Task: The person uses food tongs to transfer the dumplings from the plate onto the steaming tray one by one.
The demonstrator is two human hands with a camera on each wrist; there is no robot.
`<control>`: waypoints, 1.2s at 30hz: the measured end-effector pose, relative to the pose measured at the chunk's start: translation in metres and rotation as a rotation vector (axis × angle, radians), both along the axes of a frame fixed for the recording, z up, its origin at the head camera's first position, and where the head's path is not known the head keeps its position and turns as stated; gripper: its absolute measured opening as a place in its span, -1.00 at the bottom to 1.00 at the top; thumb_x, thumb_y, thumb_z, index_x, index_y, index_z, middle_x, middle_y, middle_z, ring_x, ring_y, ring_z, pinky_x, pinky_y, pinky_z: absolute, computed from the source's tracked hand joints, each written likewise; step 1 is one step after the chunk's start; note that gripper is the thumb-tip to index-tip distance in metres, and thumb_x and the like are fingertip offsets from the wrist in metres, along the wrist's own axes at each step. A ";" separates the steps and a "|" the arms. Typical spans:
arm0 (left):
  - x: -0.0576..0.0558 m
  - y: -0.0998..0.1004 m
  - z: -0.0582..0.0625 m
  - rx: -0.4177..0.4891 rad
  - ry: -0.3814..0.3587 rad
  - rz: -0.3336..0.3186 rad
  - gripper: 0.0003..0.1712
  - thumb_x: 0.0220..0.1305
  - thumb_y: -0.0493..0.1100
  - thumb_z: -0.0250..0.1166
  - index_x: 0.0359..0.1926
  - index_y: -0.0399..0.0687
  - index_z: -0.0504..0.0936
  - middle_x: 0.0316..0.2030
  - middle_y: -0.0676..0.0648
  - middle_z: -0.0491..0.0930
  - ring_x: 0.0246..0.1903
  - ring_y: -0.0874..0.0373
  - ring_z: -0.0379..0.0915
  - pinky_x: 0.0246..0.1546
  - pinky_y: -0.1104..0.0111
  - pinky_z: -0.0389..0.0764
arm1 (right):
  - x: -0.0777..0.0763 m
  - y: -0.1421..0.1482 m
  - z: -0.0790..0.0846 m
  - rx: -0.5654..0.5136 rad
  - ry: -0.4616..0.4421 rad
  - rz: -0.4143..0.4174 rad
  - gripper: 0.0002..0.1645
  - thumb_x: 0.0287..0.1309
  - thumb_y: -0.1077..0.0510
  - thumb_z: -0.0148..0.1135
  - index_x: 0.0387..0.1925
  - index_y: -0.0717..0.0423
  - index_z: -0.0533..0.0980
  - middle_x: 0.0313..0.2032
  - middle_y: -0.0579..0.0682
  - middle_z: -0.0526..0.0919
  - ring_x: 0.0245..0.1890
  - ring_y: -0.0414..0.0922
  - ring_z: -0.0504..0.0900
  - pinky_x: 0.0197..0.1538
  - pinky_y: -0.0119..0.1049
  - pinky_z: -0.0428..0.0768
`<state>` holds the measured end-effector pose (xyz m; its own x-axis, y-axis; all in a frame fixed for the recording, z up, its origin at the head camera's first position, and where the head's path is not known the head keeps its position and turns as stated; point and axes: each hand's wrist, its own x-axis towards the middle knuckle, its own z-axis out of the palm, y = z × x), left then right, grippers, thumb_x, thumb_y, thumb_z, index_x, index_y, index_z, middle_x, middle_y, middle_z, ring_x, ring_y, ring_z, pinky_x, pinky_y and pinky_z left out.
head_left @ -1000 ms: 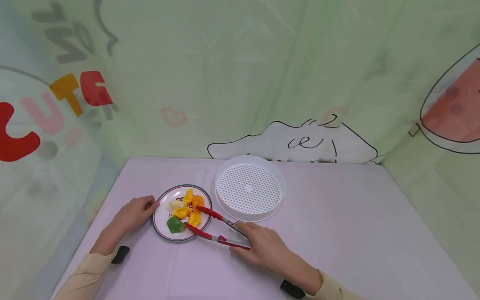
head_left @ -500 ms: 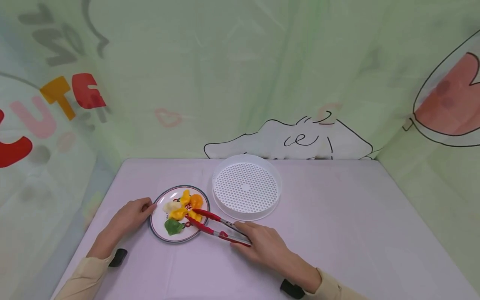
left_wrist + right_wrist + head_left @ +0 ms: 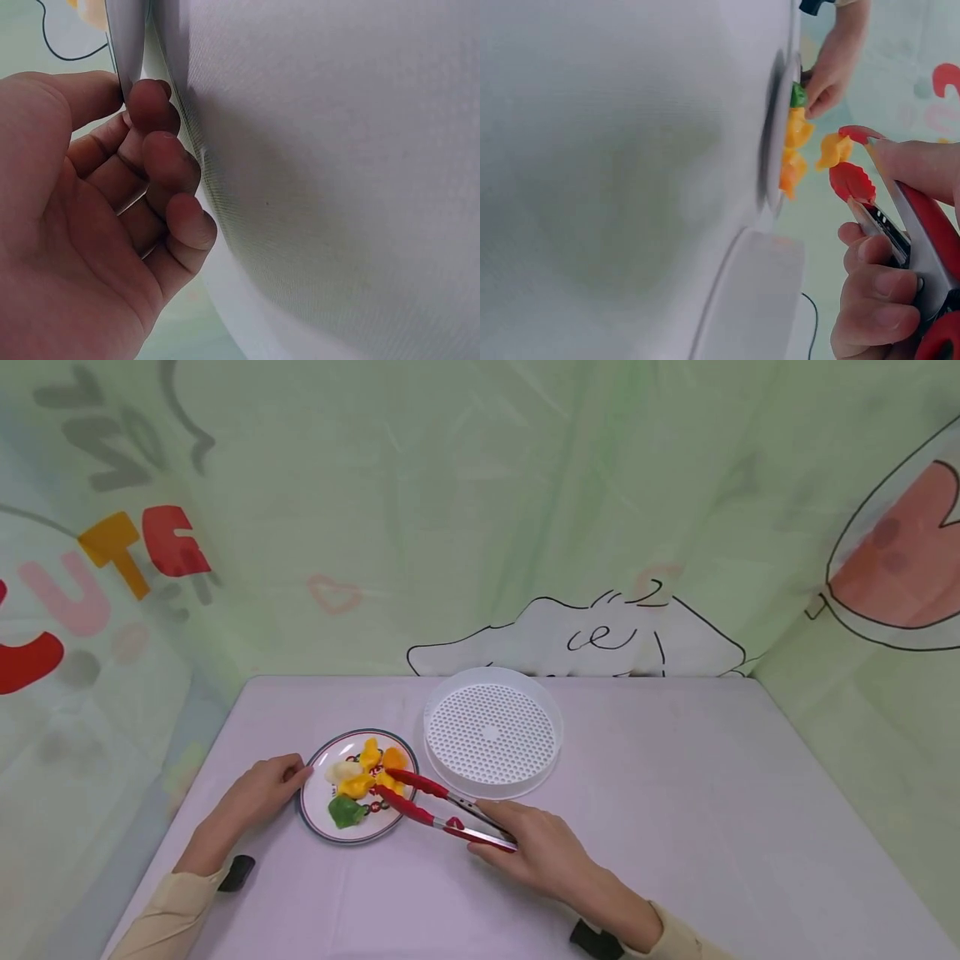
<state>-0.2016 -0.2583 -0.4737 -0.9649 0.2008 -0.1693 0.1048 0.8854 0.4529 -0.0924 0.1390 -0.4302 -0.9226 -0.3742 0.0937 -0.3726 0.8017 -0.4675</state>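
Observation:
My left hand [image 3: 262,793] pinches the left rim of a round white plate [image 3: 313,817] between thumb and fingers; the left wrist view shows the plate's edge [image 3: 129,45] there. Small dumpling-like pieces lie on it: a green one [image 3: 347,812], a whitish one [image 3: 343,772], an orange one [image 3: 394,758] and yellow ones [image 3: 356,787]. My right hand [image 3: 536,852] grips metal tongs with red tips [image 3: 420,782]. Between these tips a yellow dumpling-like piece [image 3: 831,151] is held, raised off the plate in the right wrist view.
A round white steamer tray with a perforated base [image 3: 492,672] stands right of the plate, towards the back. The table [image 3: 675,802] has a pale lilac cover. Printed green curtains [image 3: 480,527] hang behind and at the sides.
The tongs' tips have come together from wide apart and now hold a yellow piece. My right hand has moved slightly right. The left hand keeps its hold on the plate; the head view shifted slightly.

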 end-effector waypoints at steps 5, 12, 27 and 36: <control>0.001 0.002 0.002 0.002 -0.003 0.005 -0.77 0.46 -0.09 0.17 -0.29 -0.15 0.53 -0.52 -0.01 0.41 -0.45 0.12 0.33 -0.41 0.30 0.34 | 0.002 0.004 0.012 -0.021 -0.006 -0.060 -0.41 0.09 -0.19 0.46 0.15 -0.16 0.60 -0.17 -0.20 0.72 -0.37 -0.31 0.47 -0.36 -0.46 0.43; 0.001 0.004 0.004 0.009 -0.007 0.010 -0.76 0.48 -0.07 0.16 -0.29 -0.14 0.52 -0.52 -0.01 0.42 -0.46 0.13 0.32 -0.43 0.31 0.34 | -0.008 0.026 0.026 -0.033 0.049 -0.157 -0.36 0.11 -0.15 0.45 0.20 -0.02 0.58 0.02 -0.09 0.73 -0.20 -0.21 0.63 -0.21 -0.30 0.59; -0.001 0.003 0.003 0.018 0.001 0.001 -0.77 0.46 -0.08 0.17 -0.31 -0.13 0.53 -0.53 0.00 0.42 -0.46 0.12 0.33 -0.41 0.31 0.34 | -0.052 0.080 0.024 0.129 -0.072 -0.283 -0.30 0.17 -0.08 0.40 0.23 0.23 0.51 -0.03 0.15 0.71 -0.27 -0.07 0.59 -0.37 -0.29 0.50; -0.002 0.002 0.002 0.013 0.000 0.005 -0.77 0.47 -0.08 0.17 -0.29 -0.13 0.54 -0.52 0.00 0.43 -0.45 0.13 0.34 -0.40 0.31 0.34 | -0.053 0.077 0.026 0.136 -0.123 -0.308 -0.21 0.15 -0.17 0.40 0.27 0.22 0.46 0.02 0.17 0.68 -0.18 -0.01 0.60 -0.27 -0.20 0.58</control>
<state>-0.2033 -0.2561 -0.4721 -0.9658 0.1984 -0.1669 0.1005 0.8799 0.4644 -0.1455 0.2162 -0.4040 -0.9953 -0.0783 -0.0565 -0.0515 0.9257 -0.3748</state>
